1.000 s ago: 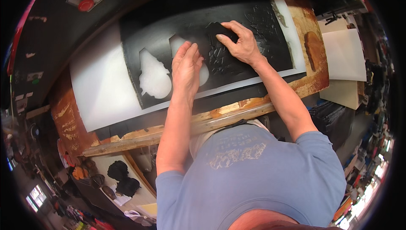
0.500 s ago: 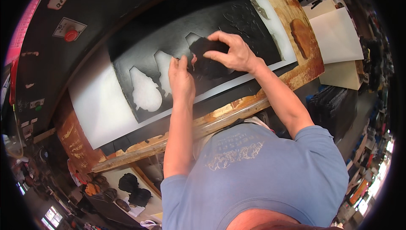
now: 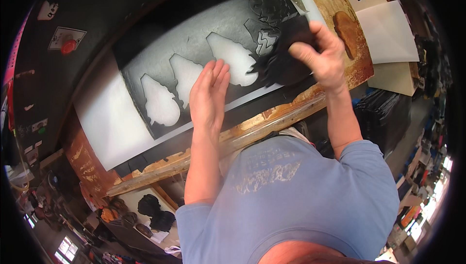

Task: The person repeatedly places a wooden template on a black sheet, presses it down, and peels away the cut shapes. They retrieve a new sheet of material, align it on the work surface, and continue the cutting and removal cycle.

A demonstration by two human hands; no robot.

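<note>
A black sheet (image 3: 187,43) lies over a white board (image 3: 114,123). Several pear-shaped openings with jagged rounded ends run across it, and white shows through them. My right hand (image 3: 326,56) pinches dark cut-out pieces (image 3: 286,53), which look stacked; their exact count is hidden. These pieces hang over the sheet's right part, beside a partly covered opening with zigzag black strips (image 3: 266,41). My left hand (image 3: 209,94) holds nothing; its fingers are stretched out, hovering over the near edge of the sheet between two openings.
A worn wooden table edge (image 3: 247,127) runs in front of me. On the right lie a brown flat piece (image 3: 345,33) and white sheets (image 3: 388,36). A dark machine panel with a red button (image 3: 68,46) stands at the left. Black pieces (image 3: 158,213) rest on a lower surface.
My right hand has moved right with the dark pieces, uncovering the third opening. My left hand has let go and its fingers have straightened.
</note>
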